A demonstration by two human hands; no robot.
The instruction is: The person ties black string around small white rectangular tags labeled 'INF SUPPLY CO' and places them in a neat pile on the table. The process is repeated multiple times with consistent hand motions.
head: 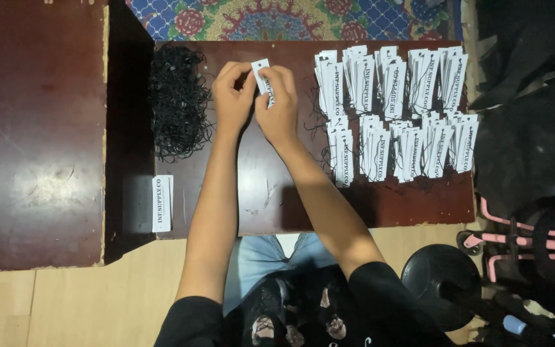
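Together, your left hand (pixel 232 96) and right hand (pixel 279 106) pinched one white tag (pixel 261 76), long axis toward 12 o'clock, black strings (pixel 178 99) at 9 o'clock, nearer your left.

Dark brown wooden table (pixel 303 205): both hands meet at its far centre, left hand (pixel 232 96) touching right hand (pixel 279 106), a small white paper tag (pixel 261 76) between them. Tangled pile of black string loops (pixel 178 99) lies left of the hands. Rows of strung white paper tags (pixel 396 109) lie right. Small stack of white paper tags (pixel 162 202) sits at the near left edge.
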